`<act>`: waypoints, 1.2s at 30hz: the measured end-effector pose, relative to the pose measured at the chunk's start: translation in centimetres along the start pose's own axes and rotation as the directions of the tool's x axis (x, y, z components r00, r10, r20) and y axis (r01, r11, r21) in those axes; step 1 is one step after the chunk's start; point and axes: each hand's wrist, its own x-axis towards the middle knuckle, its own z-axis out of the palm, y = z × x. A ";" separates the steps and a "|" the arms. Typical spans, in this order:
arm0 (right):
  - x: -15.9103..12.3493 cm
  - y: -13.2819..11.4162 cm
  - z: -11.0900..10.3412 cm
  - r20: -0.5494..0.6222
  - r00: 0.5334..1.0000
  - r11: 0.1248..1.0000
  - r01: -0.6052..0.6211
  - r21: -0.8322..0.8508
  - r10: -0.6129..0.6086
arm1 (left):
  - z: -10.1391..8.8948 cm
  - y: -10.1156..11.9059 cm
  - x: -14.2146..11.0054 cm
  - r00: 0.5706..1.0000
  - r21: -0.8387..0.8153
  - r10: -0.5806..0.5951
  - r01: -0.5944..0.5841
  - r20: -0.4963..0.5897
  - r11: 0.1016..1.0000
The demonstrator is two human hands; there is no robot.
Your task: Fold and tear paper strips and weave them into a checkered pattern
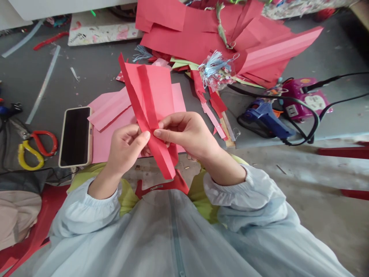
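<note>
Gray tabletop [99, 77] spans the upper half of the frame, with concrete floor [288, 192] visible at lower right. A person in a light-blue garment [129, 238] holds a piece of creased red paper [161, 92] at the center of the frame, raised over the table's near edge.

Left hand [127, 148]: thumb pressed flat on the paper's near face, fingers curled at its left side, gripping the folded part. Right hand [191, 134]: thumb and index finger pinch the fold; the remaining fingers are bent, their tips partly hidden.

Adjacent items: pink paper [100, 148] lies beneath and behind the hands. A smartphone [75, 136], screen dark, lies at left, beside scissors [25, 134] with one red and one yellow handle loop. Red sheets [181, 42] are piled at top center; a light-blue tassel [215, 63] lies at their near edge. At right, a blue glue gun [266, 119] sits near a magenta box [305, 98] with black cords.
</note>
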 end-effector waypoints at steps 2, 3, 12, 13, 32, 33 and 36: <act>0.1 0.1 0.0 0.000 1.000 1.000 0.004 0.005 -0.004 | -0.1 0.1 -0.1 0.998 0.025 -0.056 0.055 0.017 0.998; 0.1 0.1 0.0 -0.003 1.000 1.000 0.002 0.005 -0.002 | -0.1 0.1 -0.2 0.997 0.026 -0.079 0.079 0.018 0.997; 0.2 0.8 0.1 -0.039 0.999 1.000 0.021 0.014 -0.021 | 0.8 0.5 -0.4 0.987 -0.052 -0.103 0.097 -0.121 0.994; 0.2 0.9 0.2 -0.042 0.999 0.999 0.026 0.028 -0.025 | 0.9 0.5 -0.4 0.987 -0.062 -0.091 0.084 -0.131 0.995; 0.1 0.7 0.4 -0.032 0.999 0.995 -0.017 0.098 0.021 | 0.8 -0.1 -0.1 0.991 -0.041 0.090 -0.095 -0.099 0.995; 0.1 0.8 0.4 -0.041 0.999 0.995 -0.010 0.101 0.015 | 0.8 -0.2 -0.1 0.989 -0.043 0.099 -0.104 -0.106 0.994; 0.1 1.1 0.5 -0.058 0.998 0.995 0.013 0.102 -0.007 | 0.7 -0.4 -0.1 0.988 -0.034 0.101 -0.105 -0.117 0.994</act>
